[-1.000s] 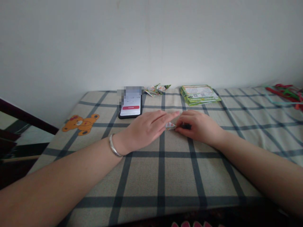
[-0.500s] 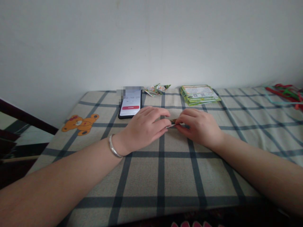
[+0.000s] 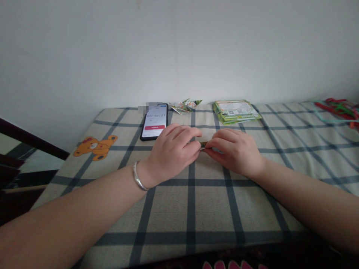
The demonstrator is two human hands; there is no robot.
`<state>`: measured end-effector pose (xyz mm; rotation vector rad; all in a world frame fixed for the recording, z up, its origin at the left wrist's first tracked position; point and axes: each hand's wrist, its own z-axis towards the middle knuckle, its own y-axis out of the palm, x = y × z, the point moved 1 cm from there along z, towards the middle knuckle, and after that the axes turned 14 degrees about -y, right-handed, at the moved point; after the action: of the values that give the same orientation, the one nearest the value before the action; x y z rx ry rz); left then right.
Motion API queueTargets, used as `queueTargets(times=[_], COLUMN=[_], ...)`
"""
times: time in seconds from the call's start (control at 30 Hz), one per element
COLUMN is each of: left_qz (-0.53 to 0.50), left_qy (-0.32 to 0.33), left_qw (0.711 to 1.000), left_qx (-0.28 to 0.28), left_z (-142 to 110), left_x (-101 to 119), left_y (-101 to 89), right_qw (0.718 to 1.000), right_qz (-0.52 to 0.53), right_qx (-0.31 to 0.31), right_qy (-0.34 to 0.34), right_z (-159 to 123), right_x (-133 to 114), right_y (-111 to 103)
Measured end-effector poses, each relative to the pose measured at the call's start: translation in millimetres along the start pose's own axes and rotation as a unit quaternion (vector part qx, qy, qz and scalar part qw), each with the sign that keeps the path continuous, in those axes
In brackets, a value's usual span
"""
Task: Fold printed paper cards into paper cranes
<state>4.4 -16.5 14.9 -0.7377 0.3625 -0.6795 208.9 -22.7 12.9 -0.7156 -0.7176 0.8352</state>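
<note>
Between my fingertips is a small piece of folded printed paper (image 3: 203, 145), mostly covered by both hands, just above or on the checked cloth. My left hand (image 3: 175, 151), with a silver bangle at the wrist, pinches its left end. From the right, my right hand (image 3: 237, 151) grips the other end between thumb and fingers. Behind the hands lie several pointed folded paper pieces (image 3: 186, 106) with green and white print. A stack of green printed sheets (image 3: 238, 111) rests to their right.
A phone (image 3: 154, 123) showing a timer lies beyond my left hand. An orange bear picture (image 3: 95, 147) is at the left of the checked tablecloth (image 3: 168, 216). Red and green strips (image 3: 339, 110) lie at the far right. A white wall (image 3: 179, 48) rises behind the table.
My left fingers, stretched flat over the paper earlier, have curled and now pinch it. The paper has turned, showing a darker side, and the hands have come slightly closer together.
</note>
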Motion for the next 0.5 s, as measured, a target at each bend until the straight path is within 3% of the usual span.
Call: queueTargets(times=[0.23, 0.5], left_qz=[-0.045, -0.101], left_qy=[-0.054, -0.085], left_qw=[0.998, 0.991], left_qx=[0.001, 0.005], left_z=[-1.2, -1.3], left_x=[-2.1, -1.7], left_y=[0.3, 2.1], right_qw=[0.997, 0.998], right_qz=[0.022, 0.011], right_qx=[0.067, 0.064], right_qy=[0.026, 0.007], right_z=[-1.8, -6.5], right_x=[-0.3, 3.3], right_y=[-4.3, -5.2])
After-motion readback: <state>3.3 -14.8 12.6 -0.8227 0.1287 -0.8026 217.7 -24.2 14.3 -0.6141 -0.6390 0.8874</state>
